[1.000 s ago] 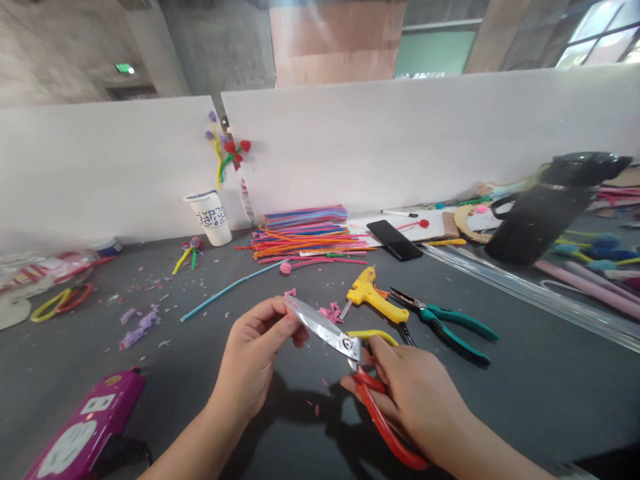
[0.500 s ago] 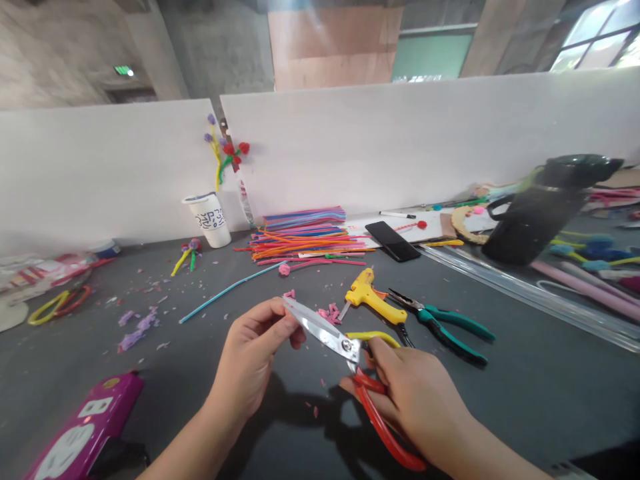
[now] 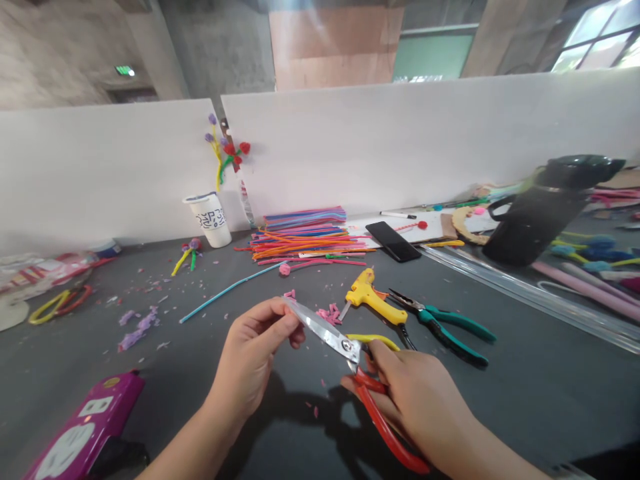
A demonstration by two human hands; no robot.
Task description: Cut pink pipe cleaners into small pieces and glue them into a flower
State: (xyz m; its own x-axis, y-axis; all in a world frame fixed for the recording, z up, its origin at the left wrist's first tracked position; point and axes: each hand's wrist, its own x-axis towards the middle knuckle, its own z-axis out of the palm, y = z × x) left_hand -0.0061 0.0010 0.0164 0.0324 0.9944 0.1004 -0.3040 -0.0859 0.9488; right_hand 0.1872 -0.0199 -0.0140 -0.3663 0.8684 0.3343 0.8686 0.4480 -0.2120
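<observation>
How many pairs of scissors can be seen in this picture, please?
2. One pair of scissors is in the right hand, blades towards the left hand. The second pair lies at the left on the table. More may be hidden.

Your L grip (image 3: 250, 353) hides most of the pink bit (image 3: 291, 294) pinched in it. Your R grip (image 3: 415, 387) part-covers the scissors (image 3: 325, 329) at the handles. Lower L of your L grip, purple pwr strip (image 3: 100, 408) runs off frame btm. Far R of your R grip, clear tubes (image 3: 500, 281) get cut by R edge; blue stuff (image 3: 604, 247) above them's blurry, can't ID.
</observation>
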